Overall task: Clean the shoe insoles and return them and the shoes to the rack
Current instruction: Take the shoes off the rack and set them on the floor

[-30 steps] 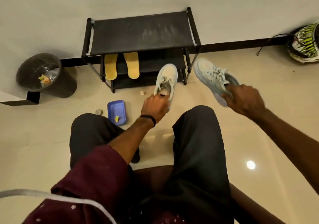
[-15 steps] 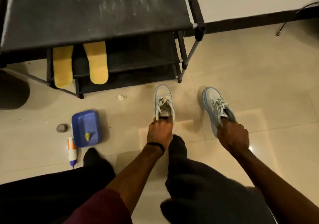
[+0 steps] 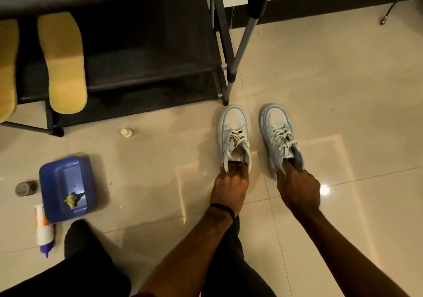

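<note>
Head view: both shoes have come down. A second ago they were up in the air; now they sit side by side on the floor (image 3: 320, 90), just by the rack (image 3: 146, 58) leg. The left hand (image 3: 229, 189) grips the heel of the left shoe (image 3: 233, 136). The right hand (image 3: 297, 189) grips the heel of the right shoe (image 3: 277, 134). So the shoes are not on the rack yet. Two yellow insoles (image 3: 63, 67) already rest on a rack shelf. The shoes look pale blue with loose white laces.
</note>
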